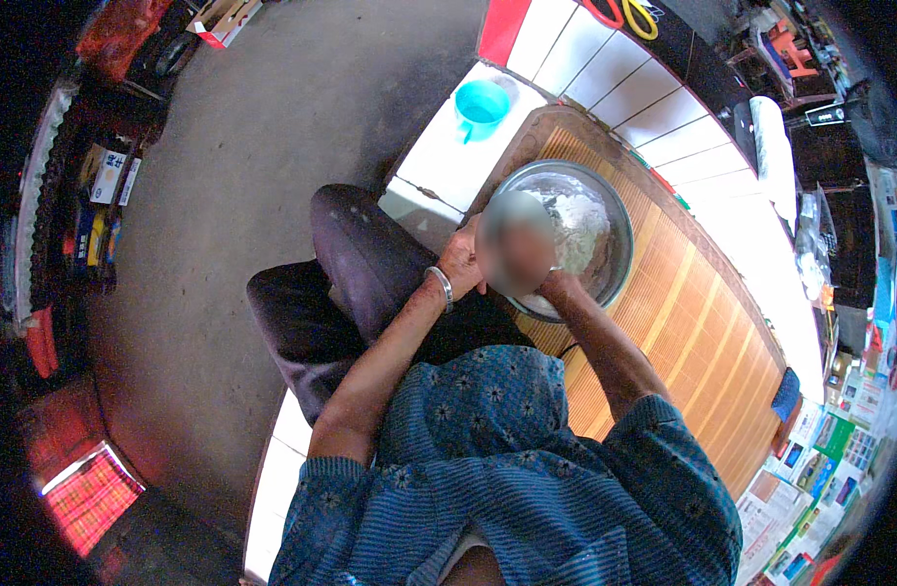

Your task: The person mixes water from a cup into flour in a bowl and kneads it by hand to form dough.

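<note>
A round metal basin (626, 242) rests on a slatted bamboo mat (683, 300) in front of me. Whitish, partly shiny stuff (577, 212) covers much of its inside; I cannot tell what it is. My left hand (459, 260), with a silver bracelet at the wrist, is at the basin's near left rim. From the right, my right hand (557, 284) reaches over the near rim. A blurred patch hides the fingers of both hands, so whether they grip the rim or something else is not visible.
A turquoise plastic mug (484, 106) stands on the white tiled ledge (437, 150) beyond the basin to the left. White tiles (646, 102) edge the mat on the right. Grey floor (221, 183) lies to the left, with printed cartons (108, 176) farther off.
</note>
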A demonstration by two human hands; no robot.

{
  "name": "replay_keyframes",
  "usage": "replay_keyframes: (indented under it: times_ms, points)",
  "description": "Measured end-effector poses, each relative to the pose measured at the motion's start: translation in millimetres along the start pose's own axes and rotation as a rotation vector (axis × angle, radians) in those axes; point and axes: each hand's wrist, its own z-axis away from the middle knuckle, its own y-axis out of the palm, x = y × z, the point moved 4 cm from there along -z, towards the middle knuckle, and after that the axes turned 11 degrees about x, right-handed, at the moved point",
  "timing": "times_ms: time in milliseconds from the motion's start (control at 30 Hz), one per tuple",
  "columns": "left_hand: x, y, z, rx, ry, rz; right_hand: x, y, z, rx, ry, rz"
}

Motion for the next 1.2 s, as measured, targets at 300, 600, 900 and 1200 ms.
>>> replay_keyframes:
  times_ms: [300,600,900,1200]
  points:
    - [-3.5,4.7,-0.2,0.022,0.064,0.066,-114.2,7.2,-3.7,-0.110,0.131,0.038]
    - [-7.8,-3.5,4.9,-0.034,0.005,0.025,20.5,-6.2,-7.1,0.176,0.084,-0.046]
    - [-3.5,0.5,4.0,-0.015,0.008,0.071,-79.1,-38.3,1.8,-0.061,0.126,-0.027]
    - [10.2,-1.0,-0.2,-0.014,-0.007,0.072,6.3,-2.6,23.2,0.377,-0.004,0.072]
